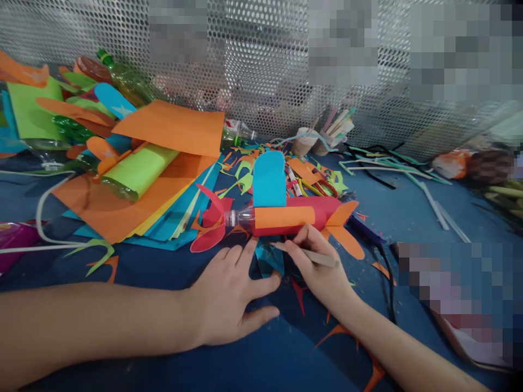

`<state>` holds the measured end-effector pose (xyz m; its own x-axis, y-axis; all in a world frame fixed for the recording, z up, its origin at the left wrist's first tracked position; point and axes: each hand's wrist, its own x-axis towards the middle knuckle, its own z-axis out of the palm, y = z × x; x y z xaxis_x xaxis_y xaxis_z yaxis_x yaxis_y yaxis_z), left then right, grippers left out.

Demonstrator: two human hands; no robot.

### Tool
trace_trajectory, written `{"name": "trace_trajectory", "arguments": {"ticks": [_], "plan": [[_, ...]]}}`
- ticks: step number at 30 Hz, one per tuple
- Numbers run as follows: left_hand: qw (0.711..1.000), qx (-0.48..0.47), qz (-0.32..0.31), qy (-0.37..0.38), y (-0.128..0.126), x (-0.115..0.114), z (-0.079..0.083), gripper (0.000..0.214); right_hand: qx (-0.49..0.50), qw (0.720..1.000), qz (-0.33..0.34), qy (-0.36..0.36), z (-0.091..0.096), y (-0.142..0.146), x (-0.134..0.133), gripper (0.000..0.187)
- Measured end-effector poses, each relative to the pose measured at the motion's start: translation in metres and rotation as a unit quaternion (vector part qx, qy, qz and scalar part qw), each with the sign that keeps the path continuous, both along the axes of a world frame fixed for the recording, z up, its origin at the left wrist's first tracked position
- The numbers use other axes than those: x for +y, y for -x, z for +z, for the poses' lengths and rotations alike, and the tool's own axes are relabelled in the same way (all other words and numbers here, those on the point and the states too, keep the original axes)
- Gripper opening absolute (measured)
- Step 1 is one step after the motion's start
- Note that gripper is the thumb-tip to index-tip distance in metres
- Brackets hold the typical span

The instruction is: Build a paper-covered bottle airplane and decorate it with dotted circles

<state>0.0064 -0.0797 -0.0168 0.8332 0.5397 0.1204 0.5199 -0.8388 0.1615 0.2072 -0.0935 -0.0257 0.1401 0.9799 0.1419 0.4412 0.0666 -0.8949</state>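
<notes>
A: First entry, the hands. What do we put down?

B: Our left hand [229,296] lies palm-down on the blue table [163,267] with its fingers spread, grasping nothing. Its forefinger and thumb lie either side of a small blue paper piece [269,260]. Our right hand [316,272] is closed around a pale pencil [322,258], and the pencil's tip points down onto that same piece.

A: And where does the piece lie?

B: On the table between our two hands, just in front of the bottle plane [286,218].

A: Let's list the plane's parts.

B: One clear bottle lying on its side, wrapped in red paper with an orange band. One blue wing [268,178] stands up from its back. There are red propeller blades [208,226] at the neck end and orange tail fins [345,228] at the other end, just beyond our right hand.

A: What do we record for the surroundings?

B: On the left is a stack of coloured sheets [122,212], orange on top. A green-wrapped bottle [137,171] lies on that stack. Paper scraps [241,171] are scattered behind the plane. Further back are paper cups [304,142] holding sticks, and strips lie spread out to the right. A perforated metal screen [253,65] runs along the far edge of the table.
</notes>
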Motion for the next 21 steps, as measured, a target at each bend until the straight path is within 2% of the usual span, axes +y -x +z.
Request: {"name": "trace_trajectory", "arguments": {"ticks": [21], "plan": [[1.000,-0.003,0.001,-0.006,-0.0002,0.0003,-0.0017,0.045,0.003,1.000,0.004,0.030,-0.0025,-0.0012,0.0034,0.024]]}}
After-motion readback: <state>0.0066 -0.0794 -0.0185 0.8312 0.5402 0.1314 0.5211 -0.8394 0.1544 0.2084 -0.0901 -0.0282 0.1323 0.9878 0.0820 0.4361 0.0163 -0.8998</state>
